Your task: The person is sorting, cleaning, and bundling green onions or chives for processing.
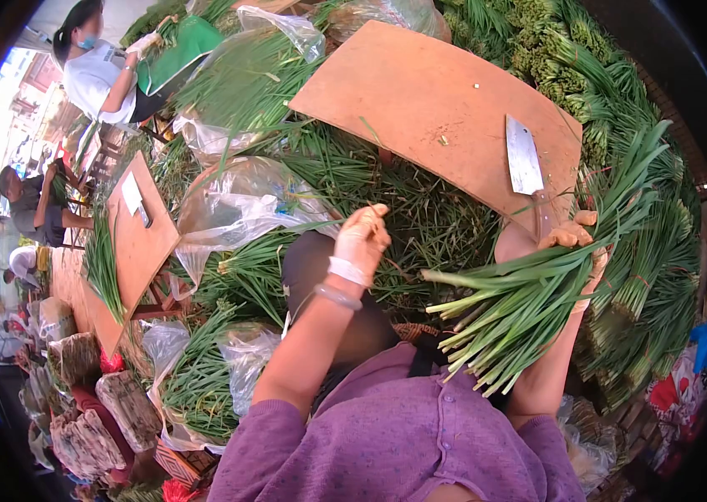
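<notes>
My right hand, in a pale glove, is wrapped round a bunch of long green stalks. The pale cut ends point down and to the left, and the leaves spread to the upper right. My left hand, gloved too, is raised left of the bunch, apart from it, with its fingers curled together; a thin blade of green lies beside it, and whether the fingers pinch it is too small to tell. Beyond the bunch, a cleaver lies on a wooden board, its handle close to my right hand.
Loose greens cover the floor beyond my knees. Plastic bags of greens stand on the left, near a second board with another knife. Tied bundles are piled on the right. Other people sit at the upper left.
</notes>
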`<state>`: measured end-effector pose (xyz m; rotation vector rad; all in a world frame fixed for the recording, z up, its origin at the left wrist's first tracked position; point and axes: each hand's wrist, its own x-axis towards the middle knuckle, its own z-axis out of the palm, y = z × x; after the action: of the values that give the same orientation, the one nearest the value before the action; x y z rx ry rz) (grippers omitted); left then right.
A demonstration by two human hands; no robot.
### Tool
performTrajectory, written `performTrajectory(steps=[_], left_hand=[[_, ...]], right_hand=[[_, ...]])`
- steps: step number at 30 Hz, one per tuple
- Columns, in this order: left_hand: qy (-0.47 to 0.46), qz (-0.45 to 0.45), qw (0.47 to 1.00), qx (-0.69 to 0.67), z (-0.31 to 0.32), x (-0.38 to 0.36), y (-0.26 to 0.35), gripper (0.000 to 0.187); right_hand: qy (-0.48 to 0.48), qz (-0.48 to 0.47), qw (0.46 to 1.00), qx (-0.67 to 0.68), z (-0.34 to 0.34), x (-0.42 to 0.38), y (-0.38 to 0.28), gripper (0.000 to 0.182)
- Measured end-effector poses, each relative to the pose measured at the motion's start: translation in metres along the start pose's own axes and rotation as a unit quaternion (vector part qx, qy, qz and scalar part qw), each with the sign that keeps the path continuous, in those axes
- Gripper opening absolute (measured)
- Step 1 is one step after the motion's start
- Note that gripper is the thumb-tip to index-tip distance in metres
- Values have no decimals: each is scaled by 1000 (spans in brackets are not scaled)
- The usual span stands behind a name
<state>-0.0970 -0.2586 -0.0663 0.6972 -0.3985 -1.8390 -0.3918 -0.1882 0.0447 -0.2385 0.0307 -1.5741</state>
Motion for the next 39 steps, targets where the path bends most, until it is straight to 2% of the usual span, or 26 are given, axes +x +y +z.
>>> performTrajectory(steps=[1, 2, 3, 5, 7, 8, 9, 11, 13, 15, 17, 19, 23, 25, 27, 28, 29, 30, 31, 33, 34, 35, 36, 37, 38, 39], left_hand=[[58, 22, 998, 5, -7, 4, 6, 23], [-15, -11, 988, 154, -16, 5, 12, 33], [-13, -12, 988, 154, -4, 2, 14, 33], [-171, 51, 931, 318, 37, -12, 13, 38], [-270, 98, 888, 359, 47, -25, -15, 36], [-325, -14, 812, 484, 45, -35, -17, 34], [-367, -125, 707, 591, 46, -41, -14, 32], [-457, -50, 504, 731, 42, -42, 1, 30], [-329, -162, 261, 893, 0, -24, 8, 29], [-290, -50, 213, 932, -20, -8, 29, 30], [-225, 45, 400, 887, -6, 11, 51, 35], [-188, 113, 473, 853, 14, 42, 62, 42], [-84, 243, 476, 841, 25, 120, 64, 54], [-28, 252, 475, 842, 22, 159, 64, 61], [47, 213, 460, 861, 20, 186, 57, 63], [-5, 234, 431, 872, 22, 192, 50, 61], [-56, 253, 400, 879, 22, 193, 41, 59], [-195, 188, 482, 833, 35, 184, 40, 53], [-263, 252, 512, 778, 41, 174, 32, 48], [-217, 273, 613, 709, 50, 151, 29, 46], [-165, 165, 742, 629, 42, 140, 29, 47], [-106, 50, 842, 527, 28, 125, 32, 47], [-38, -29, 901, 431, 22, 99, 40, 49], [32, -101, 940, 326, 15, 73, 49, 50], [47, -89, 960, 260, -8, 51, 50, 56], [62, -81, 976, 194, -29, 32, 52, 61]], right_hand=[[1, -10, 1000, 6, 3, 1, 2, 52], [14, -12, 1000, -13, 9, 0, 7, 52], [15, -11, 1000, -12, 7, 2, 8, 52], [15, -17, 999, -34, 3, 5, 10, 52], [17, -5, 999, -42, 2, 12, 10, 50], [28, 15, 999, -22, -2, 16, 3, 48], [38, 33, 999, -3, 1, 21, 3, 47], [73, -41, 995, -54, 16, 18, 2, 39], [77, -89, 990, -73, 13, 22, -21, 39], [66, -105, 989, -76, 18, 28, -31, 42], [97, -65, 965, -235, 18, 35, -40, 44], [109, -79, 951, -277, 11, 44, -37, 45], [76, -67, 951, -291, 9, 56, -30, 41], [82, -81, 945, -305, 7, 56, -34, 37], [160, -45, 949, -269, 0, 55, -47, 42], [188, -54, 949, -249, -4, 59, -46, 39], [209, -28, 927, -310, -7, 62, -50, 34], [240, 18, 918, -314, -10, 65, -46, 33], [270, 64, 907, -317, -14, 69, -36, 31], [350, 105, 868, -338, -37, 80, 1, 31], [329, 180, 866, -332, -46, 84, 26, 32], [305, 256, 859, -323, -58, 86, 53, 33], [288, 314, 865, -265, -85, 87, 86, 33], [233, 391, 865, -211, -95, 95, 119, 35], [186, 454, 862, -129, -86, 104, 151, 39], [130, 478, 860, -118, -56, 114, 178, 42]])
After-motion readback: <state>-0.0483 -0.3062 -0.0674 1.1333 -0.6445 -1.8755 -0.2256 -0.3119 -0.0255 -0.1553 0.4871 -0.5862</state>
